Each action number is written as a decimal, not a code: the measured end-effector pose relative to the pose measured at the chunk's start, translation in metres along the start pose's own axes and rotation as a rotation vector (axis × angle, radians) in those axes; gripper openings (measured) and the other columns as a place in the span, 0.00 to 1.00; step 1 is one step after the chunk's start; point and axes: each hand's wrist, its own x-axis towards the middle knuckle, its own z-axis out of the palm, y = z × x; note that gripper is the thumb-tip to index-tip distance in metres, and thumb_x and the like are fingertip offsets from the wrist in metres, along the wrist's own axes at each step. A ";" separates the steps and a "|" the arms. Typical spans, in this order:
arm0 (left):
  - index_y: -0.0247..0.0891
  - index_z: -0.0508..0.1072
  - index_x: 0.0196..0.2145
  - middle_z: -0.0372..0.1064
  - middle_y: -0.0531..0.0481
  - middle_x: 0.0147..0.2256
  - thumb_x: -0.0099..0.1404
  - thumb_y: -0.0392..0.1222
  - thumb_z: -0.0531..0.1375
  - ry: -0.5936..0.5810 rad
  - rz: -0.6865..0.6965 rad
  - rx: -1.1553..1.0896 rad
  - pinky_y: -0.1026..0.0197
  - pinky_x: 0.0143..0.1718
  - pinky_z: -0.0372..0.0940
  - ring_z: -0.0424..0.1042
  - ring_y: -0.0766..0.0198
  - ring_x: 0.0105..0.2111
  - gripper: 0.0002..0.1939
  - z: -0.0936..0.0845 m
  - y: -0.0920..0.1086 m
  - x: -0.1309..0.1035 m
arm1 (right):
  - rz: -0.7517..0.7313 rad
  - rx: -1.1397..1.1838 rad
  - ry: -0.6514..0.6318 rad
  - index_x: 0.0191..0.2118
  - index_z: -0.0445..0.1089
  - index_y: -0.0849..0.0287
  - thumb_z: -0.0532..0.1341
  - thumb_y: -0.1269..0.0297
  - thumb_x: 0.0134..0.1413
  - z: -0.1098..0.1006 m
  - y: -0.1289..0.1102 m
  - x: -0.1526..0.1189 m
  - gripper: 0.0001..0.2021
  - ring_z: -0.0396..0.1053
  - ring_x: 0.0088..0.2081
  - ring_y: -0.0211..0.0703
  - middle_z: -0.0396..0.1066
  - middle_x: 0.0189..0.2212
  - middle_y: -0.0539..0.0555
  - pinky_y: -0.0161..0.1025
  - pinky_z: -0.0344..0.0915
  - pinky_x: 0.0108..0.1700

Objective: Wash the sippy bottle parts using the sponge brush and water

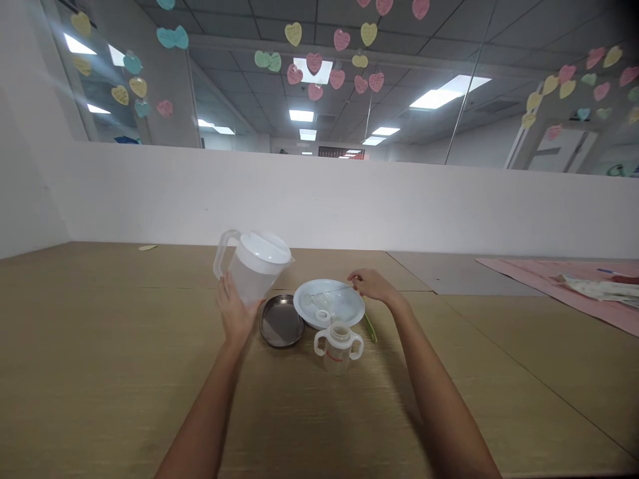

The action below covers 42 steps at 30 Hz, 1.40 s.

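My left hand (235,311) is wrapped round the lower part of a translucent pitcher (254,269), which has a white lid and leans to the right. My right hand (368,283) pinches the end of a thin, clear-looking utensil (335,290) over the right rim of a white bowl (358,313). Clear and white pieces lie in the bowl. A two-handled clear cup (337,356) stands upright in front of it. Left of the bowl is a round metal dish (281,322). A green object (370,328) lies by the bowl's right side, partly hidden.
A pink cloth (544,278) with a white cloth (602,288) and a blue pen on it lies at the far right. A small pale piece (148,248) lies at the back left. A white wall (319,199) borders the table's back edge.
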 end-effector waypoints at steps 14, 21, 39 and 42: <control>0.36 0.50 0.61 0.40 0.35 0.63 0.62 0.48 0.54 -0.177 0.318 0.263 0.37 0.59 0.35 0.38 0.44 0.63 0.33 -0.001 0.030 -0.003 | 0.259 -0.071 0.101 0.45 0.70 0.63 0.50 0.70 0.53 0.010 0.044 0.007 0.17 0.71 0.38 0.40 0.72 0.41 0.59 0.31 0.60 0.38; 0.35 0.51 0.61 0.41 0.35 0.63 0.62 0.50 0.53 -0.175 0.301 0.252 0.37 0.60 0.34 0.39 0.43 0.63 0.33 -0.005 0.034 -0.001 | 0.604 -0.132 0.201 0.45 0.69 0.66 0.48 0.69 0.54 0.066 0.094 -0.016 0.17 0.70 0.42 0.49 0.71 0.39 0.67 0.35 0.62 0.34; 0.35 0.53 0.60 0.41 0.34 0.63 0.63 0.46 0.52 -0.144 0.349 0.226 0.36 0.59 0.33 0.38 0.42 0.63 0.30 -0.004 0.034 -0.002 | 0.657 -0.055 0.243 0.43 0.70 0.63 0.49 0.68 0.53 0.086 0.125 -0.004 0.17 0.70 0.42 0.49 0.72 0.39 0.64 0.37 0.63 0.36; 0.32 0.50 0.61 0.42 0.31 0.62 0.62 0.50 0.54 -0.121 0.307 0.194 0.35 0.59 0.36 0.39 0.41 0.62 0.35 -0.003 0.032 -0.003 | 0.663 -0.033 0.250 0.43 0.70 0.62 0.49 0.68 0.53 0.088 0.129 -0.002 0.16 0.70 0.42 0.48 0.72 0.39 0.63 0.36 0.63 0.36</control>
